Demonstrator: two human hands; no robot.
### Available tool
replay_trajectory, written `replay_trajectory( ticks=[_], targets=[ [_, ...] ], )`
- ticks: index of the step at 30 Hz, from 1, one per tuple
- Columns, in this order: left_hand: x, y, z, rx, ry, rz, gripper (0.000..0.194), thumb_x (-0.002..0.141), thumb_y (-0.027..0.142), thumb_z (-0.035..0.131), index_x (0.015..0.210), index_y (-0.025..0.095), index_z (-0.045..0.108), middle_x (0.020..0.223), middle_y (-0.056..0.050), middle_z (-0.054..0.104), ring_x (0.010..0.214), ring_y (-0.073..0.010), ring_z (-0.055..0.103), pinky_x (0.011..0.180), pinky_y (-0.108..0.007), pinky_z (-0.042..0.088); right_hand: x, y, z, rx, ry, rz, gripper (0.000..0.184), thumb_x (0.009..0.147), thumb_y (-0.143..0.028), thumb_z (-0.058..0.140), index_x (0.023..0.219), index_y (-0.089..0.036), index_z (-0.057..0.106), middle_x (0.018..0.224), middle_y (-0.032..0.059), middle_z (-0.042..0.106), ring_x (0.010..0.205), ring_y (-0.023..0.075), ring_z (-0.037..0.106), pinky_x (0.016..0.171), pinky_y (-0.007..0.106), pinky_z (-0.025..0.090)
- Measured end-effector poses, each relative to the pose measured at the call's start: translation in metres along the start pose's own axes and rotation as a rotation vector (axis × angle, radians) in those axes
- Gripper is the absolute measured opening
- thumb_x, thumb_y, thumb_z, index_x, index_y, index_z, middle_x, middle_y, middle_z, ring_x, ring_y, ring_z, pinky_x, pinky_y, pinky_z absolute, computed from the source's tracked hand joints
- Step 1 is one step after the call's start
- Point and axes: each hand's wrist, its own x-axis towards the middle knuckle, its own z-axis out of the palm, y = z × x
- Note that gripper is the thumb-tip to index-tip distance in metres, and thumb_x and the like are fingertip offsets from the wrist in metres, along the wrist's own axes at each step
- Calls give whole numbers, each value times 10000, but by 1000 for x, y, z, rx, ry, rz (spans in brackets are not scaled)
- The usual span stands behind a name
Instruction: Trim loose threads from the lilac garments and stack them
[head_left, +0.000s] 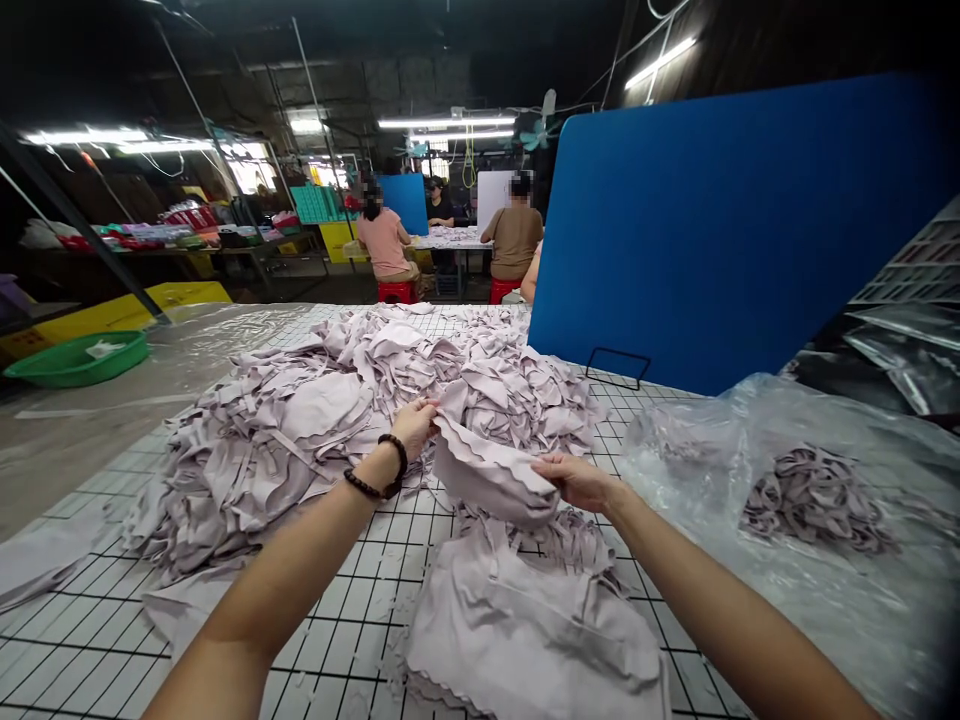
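Note:
A pale lilac fabric piece [487,478] with a scalloped edge is stretched between both hands above the gridded table [352,590]. My left hand [415,424], with dark bead bracelets on its wrist, pinches the piece's far upper edge. My right hand [574,480] grips its near right end. Behind them lies a large heap of the same lilac pieces [315,420]. A flatter stack of finished-looking pieces [525,620] lies in front, just below the held piece.
A clear plastic bag [795,500] with lilac trimmings lies at the right. A blue divider board [720,230] stands behind it on a black wire stand. A green basin [75,360] sits far left. Other people sit at a table in the background.

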Motion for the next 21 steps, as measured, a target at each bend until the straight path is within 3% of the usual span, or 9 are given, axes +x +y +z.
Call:
replay_trajectory(
  ticks=[3,5,7,9,12,15,17,19,21],
  targets=[
    [-4,-19,0,32,18,-21,145,779,145,493,907,137,560,727,-16,616,567,-78,565,548,-182,467,5,-2,1,173,127,-303,248,716,-368,681,877,-186,628,848,32,682,797,166,629,702,270,505],
    [-8,-32,-1,83,30,-28,130,744,142,531,862,137,585,672,8,597,522,-72,538,502,-167,436,6,-3,1,226,201,-423,223,738,-389,630,868,-209,613,863,30,681,847,190,627,728,297,508],
    [-12,-45,-2,139,30,-31,113,723,134,551,825,140,600,644,22,584,509,-70,531,485,-157,420,6,-1,0,160,254,-412,240,763,-435,564,824,-205,592,786,39,668,751,199,628,648,312,507],
    [-16,-55,-4,192,16,-30,109,711,121,560,807,143,609,644,22,590,519,-73,541,491,-156,423,6,3,-4,-51,278,-304,271,772,-446,524,800,-184,583,732,54,648,649,194,607,568,312,487],
    [-23,-63,-7,263,-20,-21,123,691,103,582,799,146,620,639,17,603,513,-75,544,496,-159,430,5,8,-13,-361,354,-186,181,697,-308,598,796,-159,579,738,58,624,641,179,576,560,293,465],
    [-27,-63,-9,308,-67,-11,122,696,116,591,808,148,627,661,8,624,500,-77,550,494,-166,440,-4,8,-15,-463,437,-244,202,644,-155,591,845,-173,579,820,35,598,737,161,550,645,270,448],
    [-29,-61,-9,329,-87,-9,112,710,132,586,812,147,628,676,1,634,504,-81,561,493,-169,446,-15,7,-9,-634,299,-332,224,685,-125,527,886,-190,602,912,40,588,822,165,540,710,279,439],
    [-30,-58,-10,349,-97,-12,109,719,140,579,815,144,629,678,-5,638,515,-86,569,492,-168,451,-26,6,3,-919,68,-419,297,705,-95,487,934,-210,637,1020,56,569,919,184,527,792,311,422],
    [-30,-54,-10,369,-102,-16,117,726,138,568,826,141,628,690,-10,644,527,-88,578,492,-163,458,-35,7,13,-1234,-72,-453,359,675,-71,515,952,-241,667,1129,66,531,1016,217,493,872,360,380]
  ],
)
